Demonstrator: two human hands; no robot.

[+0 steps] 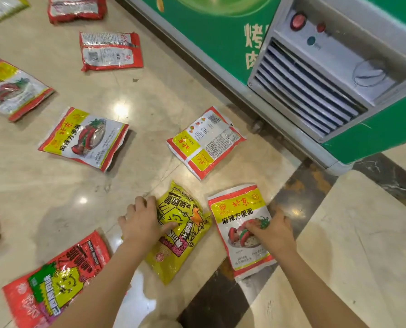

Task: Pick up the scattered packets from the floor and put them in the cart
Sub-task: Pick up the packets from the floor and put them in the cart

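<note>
Several noodle packets lie scattered on the shiny beige floor. My left hand (142, 223) grips the left edge of a yellow packet (178, 235), thumb on top and fingers curled at its side. My right hand (272, 229) holds a white, red and yellow packet (241, 229) on the floor, thumb on its face and fingers curled over its right edge. Close by lie a back-side-up packet (205, 142), a face-up one (83, 138) and a red and yellow packet (55, 282) beside my left forearm. No cart is in view.
A green freezer cabinet (221, 39) with a grey vent grille (308, 93) stands at the upper right, its base running diagonally. More packets (111, 50) lie at the top left and left edge (12, 91). A dark marble strip (244, 268) crosses the floor under my right arm.
</note>
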